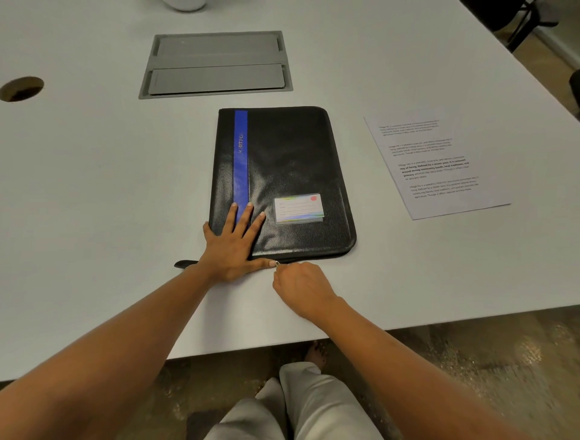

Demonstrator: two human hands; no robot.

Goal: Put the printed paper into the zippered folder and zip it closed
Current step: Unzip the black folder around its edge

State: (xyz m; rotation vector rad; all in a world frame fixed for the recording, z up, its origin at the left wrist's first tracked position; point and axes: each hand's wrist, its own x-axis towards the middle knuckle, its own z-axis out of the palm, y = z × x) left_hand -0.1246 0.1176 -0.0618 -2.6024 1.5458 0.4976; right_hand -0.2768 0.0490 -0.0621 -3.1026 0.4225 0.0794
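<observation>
Our left hand (233,248) presses spread fingers on the folder (288,176); right hand (299,287) pinches its zipper pull (277,263); paper (436,163) lies right of it.

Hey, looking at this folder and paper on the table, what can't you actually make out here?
All from the head view:
- Zipper pull: mostly covered by the right hand; its grip is unclear.
- Folder contents: hidden by the closed cover.
- Printed paper: text too small and blurred to read.
- Label card: writing too small.
- White object: cut off by the top edge.
- Folder's near left corner: under the left hand.
</observation>
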